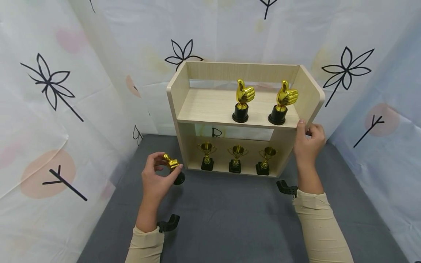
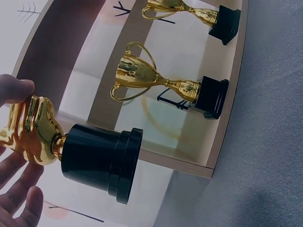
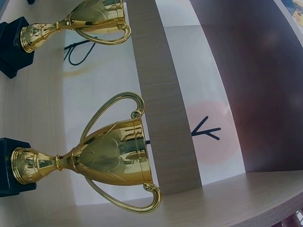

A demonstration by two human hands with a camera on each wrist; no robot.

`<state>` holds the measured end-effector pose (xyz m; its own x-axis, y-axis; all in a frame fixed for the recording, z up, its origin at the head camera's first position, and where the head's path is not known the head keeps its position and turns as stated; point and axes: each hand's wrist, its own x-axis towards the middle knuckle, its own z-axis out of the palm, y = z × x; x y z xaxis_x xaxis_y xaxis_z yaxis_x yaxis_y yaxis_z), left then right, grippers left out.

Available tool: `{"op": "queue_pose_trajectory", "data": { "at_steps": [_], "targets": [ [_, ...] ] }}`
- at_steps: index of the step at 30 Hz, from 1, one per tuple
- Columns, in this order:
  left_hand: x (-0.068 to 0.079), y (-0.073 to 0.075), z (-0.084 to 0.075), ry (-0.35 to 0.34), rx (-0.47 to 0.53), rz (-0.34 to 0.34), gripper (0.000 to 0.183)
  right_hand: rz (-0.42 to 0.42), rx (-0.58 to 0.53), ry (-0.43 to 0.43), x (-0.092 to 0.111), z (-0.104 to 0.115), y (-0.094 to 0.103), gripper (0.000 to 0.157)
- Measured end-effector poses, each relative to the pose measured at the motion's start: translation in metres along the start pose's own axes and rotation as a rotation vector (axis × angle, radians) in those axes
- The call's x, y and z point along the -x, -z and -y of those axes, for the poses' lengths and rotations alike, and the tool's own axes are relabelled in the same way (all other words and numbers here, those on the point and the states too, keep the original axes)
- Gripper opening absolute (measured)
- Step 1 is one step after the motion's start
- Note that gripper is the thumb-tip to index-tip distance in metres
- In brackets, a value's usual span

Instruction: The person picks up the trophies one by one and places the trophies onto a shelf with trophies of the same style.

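Note:
My left hand holds a gold thumbs-up trophy by its golden fist, thumb on one side and fingers on the other. Its round black base points away from the palm, left of the wooden shelf. At the shelf's right side, my right hand grips the side panel, with the thumb at the front edge by the middle board. Two more thumbs-up trophies, one nearer the middle and one to the right, stand upright on the upper level. My right hand is out of sight in the right wrist view.
Three gold cup trophies with black square bases, left, middle and right, stand on the lower level. The shelf rests on a grey cloth-covered table. Patterned white fabric hangs behind and at both sides.

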<state>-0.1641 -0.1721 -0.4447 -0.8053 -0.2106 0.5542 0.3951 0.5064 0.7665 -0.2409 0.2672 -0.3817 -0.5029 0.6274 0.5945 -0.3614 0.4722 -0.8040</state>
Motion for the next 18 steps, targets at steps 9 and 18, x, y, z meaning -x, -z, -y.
{"op": "queue_pose_trajectory", "data": {
  "at_steps": [9,18],
  "targets": [
    [-0.0036,-0.0032,-0.0027,-0.011,-0.009,0.016,0.066,0.005,0.001,-0.004,0.0002,0.0009,0.0002,0.045],
    [-0.0048,-0.0066,-0.0077,-0.015,0.012,0.035,0.065,0.001,0.005,0.008,0.0002,0.0013,0.0006,0.045]
  ]
}}
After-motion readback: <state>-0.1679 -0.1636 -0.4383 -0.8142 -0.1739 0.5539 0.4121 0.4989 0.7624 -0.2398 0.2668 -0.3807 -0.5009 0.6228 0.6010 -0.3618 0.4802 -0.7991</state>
